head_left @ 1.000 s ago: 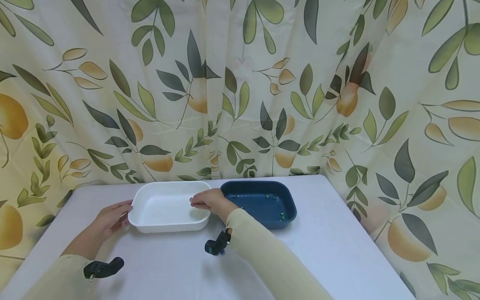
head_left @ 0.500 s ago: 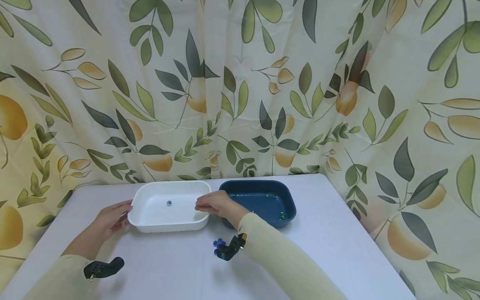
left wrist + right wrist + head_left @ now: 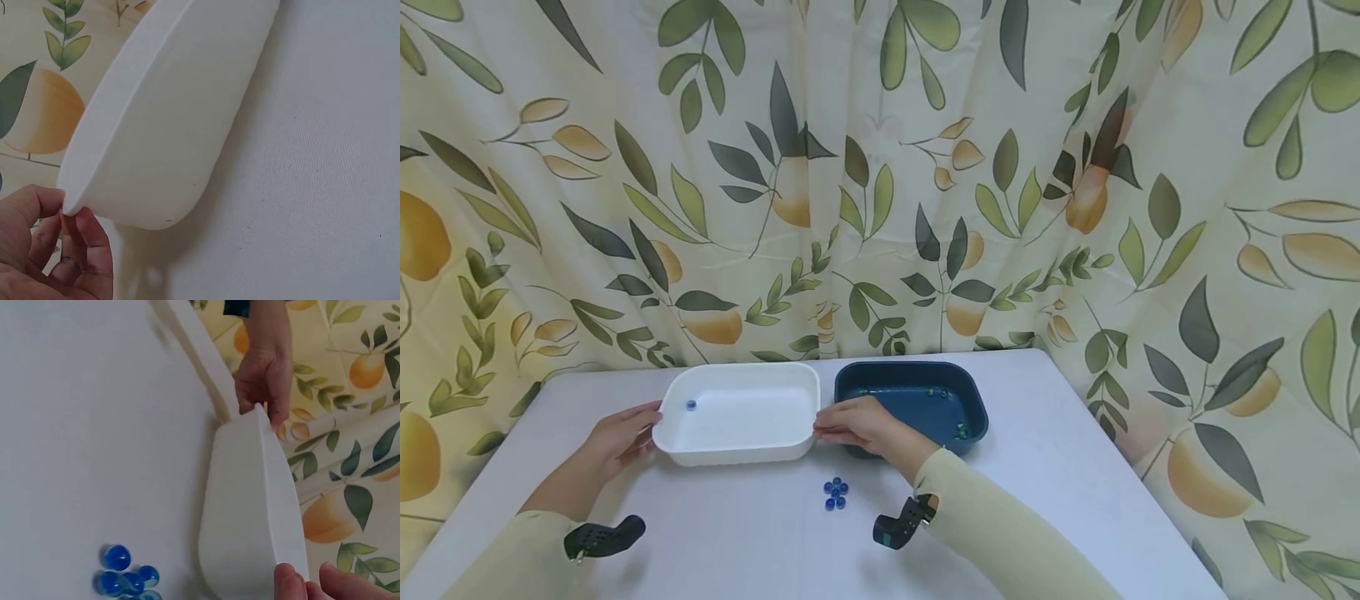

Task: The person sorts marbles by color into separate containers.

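Note:
My left hand (image 3: 621,442) grips the left rim of a white rectangular plastic tray (image 3: 737,457), thumb above and fingers below in the left wrist view. One blue marble (image 3: 691,405) lies inside it, toward the left end. At the tray's right rim is my right hand (image 3: 861,425), its fingertips right at the edge. In the right wrist view its thumb and fingers (image 3: 289,584) are parted, with no marble showing between them. Several blue marbles (image 3: 835,492) sit in a small cluster on the table, in front of the gap between the trays.
A dark blue tray (image 3: 977,408) stands just right of the white one, partly behind my right hand, with several small green marbles (image 3: 961,431) in it. The table (image 3: 1037,500) has a pale cloth. A leaf-and-fruit patterned curtain (image 3: 880,208) hangs behind and beside it.
A blue marble has appeared in the white tray and rolled left. My right hand has drawn back rightward from over the tray to its rim, uncovering the marble cluster. My left hand stays put.

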Action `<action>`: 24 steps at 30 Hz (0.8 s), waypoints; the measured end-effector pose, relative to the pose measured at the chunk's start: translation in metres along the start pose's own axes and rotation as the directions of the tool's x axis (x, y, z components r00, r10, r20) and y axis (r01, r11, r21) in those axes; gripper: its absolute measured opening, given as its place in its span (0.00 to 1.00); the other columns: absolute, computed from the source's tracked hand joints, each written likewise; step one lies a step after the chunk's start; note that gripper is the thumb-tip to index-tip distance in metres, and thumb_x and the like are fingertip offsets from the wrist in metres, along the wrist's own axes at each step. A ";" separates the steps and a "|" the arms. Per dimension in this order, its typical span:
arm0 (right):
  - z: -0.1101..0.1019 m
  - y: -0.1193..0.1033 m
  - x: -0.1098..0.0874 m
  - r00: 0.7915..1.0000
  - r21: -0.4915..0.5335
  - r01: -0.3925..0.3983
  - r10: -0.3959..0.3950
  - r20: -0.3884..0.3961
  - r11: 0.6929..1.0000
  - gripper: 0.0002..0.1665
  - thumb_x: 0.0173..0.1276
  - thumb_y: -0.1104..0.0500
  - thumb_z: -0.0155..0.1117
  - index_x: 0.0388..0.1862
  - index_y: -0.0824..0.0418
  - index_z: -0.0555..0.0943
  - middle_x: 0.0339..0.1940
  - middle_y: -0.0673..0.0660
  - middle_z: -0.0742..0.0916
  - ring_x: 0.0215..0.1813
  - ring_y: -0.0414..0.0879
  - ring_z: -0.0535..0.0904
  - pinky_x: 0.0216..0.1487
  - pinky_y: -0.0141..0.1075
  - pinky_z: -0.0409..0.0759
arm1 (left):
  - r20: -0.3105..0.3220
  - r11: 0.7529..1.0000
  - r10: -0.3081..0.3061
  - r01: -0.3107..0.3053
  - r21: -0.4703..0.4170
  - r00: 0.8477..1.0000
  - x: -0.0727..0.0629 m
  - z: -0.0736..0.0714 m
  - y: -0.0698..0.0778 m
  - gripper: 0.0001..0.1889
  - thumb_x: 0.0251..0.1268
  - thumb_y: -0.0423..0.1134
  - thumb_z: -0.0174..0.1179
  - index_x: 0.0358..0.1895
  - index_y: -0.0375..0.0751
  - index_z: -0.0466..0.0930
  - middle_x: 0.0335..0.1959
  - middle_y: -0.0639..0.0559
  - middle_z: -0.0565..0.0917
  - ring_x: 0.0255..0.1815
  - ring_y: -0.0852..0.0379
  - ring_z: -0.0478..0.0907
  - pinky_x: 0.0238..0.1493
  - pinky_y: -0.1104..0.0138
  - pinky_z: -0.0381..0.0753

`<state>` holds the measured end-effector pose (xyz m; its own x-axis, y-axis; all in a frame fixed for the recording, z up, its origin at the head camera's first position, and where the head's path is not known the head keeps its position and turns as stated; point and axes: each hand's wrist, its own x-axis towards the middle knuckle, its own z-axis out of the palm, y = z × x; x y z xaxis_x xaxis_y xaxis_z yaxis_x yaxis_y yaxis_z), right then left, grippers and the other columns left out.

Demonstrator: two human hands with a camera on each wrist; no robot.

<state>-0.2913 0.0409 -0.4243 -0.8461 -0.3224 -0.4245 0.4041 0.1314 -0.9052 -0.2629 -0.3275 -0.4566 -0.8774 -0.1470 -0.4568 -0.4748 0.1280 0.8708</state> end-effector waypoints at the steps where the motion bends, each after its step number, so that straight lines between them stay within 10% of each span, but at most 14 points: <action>1: -0.002 0.002 -0.003 1.000 -0.010 0.005 -0.005 0.004 1.000 0.19 0.67 0.65 0.66 0.55 0.74 0.80 0.41 0.64 0.90 0.44 0.50 0.89 0.47 0.35 0.85 | 0.000 1.000 -0.001 0.001 0.002 1.000 0.000 0.000 0.000 0.34 0.75 0.46 0.51 0.77 0.38 0.52 0.76 0.34 0.55 0.40 0.65 0.75 0.40 0.72 0.80; 24: -0.028 0.046 -0.060 0.993 -0.293 0.111 -0.117 -0.003 0.950 0.19 0.65 0.61 0.69 0.52 0.70 0.84 0.40 0.61 0.90 0.42 0.51 0.89 0.47 0.40 0.86 | 0.009 1.000 0.017 -0.017 0.000 1.000 -0.006 0.000 0.001 0.34 0.74 0.45 0.52 0.77 0.36 0.53 0.67 0.36 0.68 0.38 0.66 0.76 0.39 0.72 0.81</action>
<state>-0.2320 0.0929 -0.4415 -0.8883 -0.3331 -0.3161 0.1884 0.3633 -0.9124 -0.2585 -0.3263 -0.4527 -0.8858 -0.1364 -0.4437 -0.4600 0.1300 0.8784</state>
